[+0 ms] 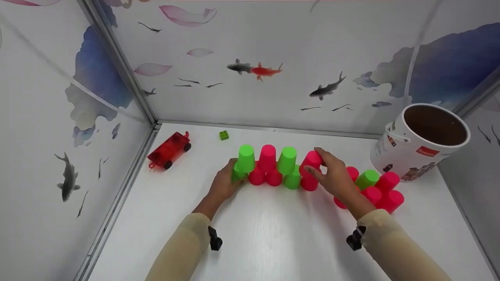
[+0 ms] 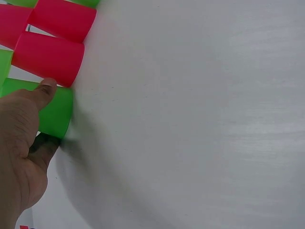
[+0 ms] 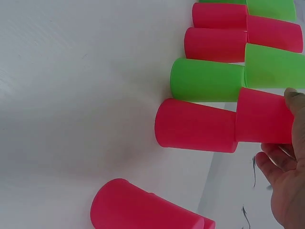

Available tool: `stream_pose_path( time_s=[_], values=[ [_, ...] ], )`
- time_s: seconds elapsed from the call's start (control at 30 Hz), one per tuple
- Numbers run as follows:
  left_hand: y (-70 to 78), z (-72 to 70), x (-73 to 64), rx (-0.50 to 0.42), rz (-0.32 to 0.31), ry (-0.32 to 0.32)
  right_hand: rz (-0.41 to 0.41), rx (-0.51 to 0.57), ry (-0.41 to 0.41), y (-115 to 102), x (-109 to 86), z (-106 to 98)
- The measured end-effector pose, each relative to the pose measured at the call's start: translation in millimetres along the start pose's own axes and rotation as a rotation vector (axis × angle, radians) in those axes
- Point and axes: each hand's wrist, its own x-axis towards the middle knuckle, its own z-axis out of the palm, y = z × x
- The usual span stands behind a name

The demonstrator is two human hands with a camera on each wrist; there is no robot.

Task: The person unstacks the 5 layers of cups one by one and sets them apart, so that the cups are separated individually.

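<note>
Upside-down pink and green plastic cups stand in two tiers at the middle of the table. My left hand (image 1: 224,182) holds the green cup (image 2: 58,112) at the left end of the lower tier, thumb and fingers on its opposite sides. With my right hand (image 1: 332,171) I pinch a pink cup (image 3: 264,117) at the right end of the upper tier. That cup touches the top of a lower pink cup (image 3: 195,125). Between the hands, the upper tier has a green cup (image 1: 246,158), a pink cup (image 1: 267,158) and another green cup (image 1: 287,160).
Right of the tiers is a cluster of cups (image 1: 391,201), partly behind my right forearm. A white bucket (image 1: 414,156) stands at the back right. A red toy car (image 1: 170,150) and a small green block (image 1: 224,135) lie at the back left. Printed walls border the table.
</note>
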Motion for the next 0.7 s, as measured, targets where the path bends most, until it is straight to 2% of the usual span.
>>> stream_pose_path(
  time_s=[0.17,0.33,0.53,0.7],
  values=[
    [0.4,-0.5,-0.6,0.002,0.0,0.0,-0.031,0.03,0.054,0.9,-5.8,-1.6],
    [0.5,-1.0,0.2,0.003,0.022,0.007,-0.069,0.034,0.107,3.3,-18.3,-12.5],
    [-1.6,0.3,1.2,0.008,0.016,0.007,-0.045,-0.01,0.123,9.0,-46.8,-26.7],
    [-1.4,1.4,0.5,-0.007,-0.003,-0.004,-0.061,-0.038,0.16,23.2,-73.8,-34.1]
  ],
)
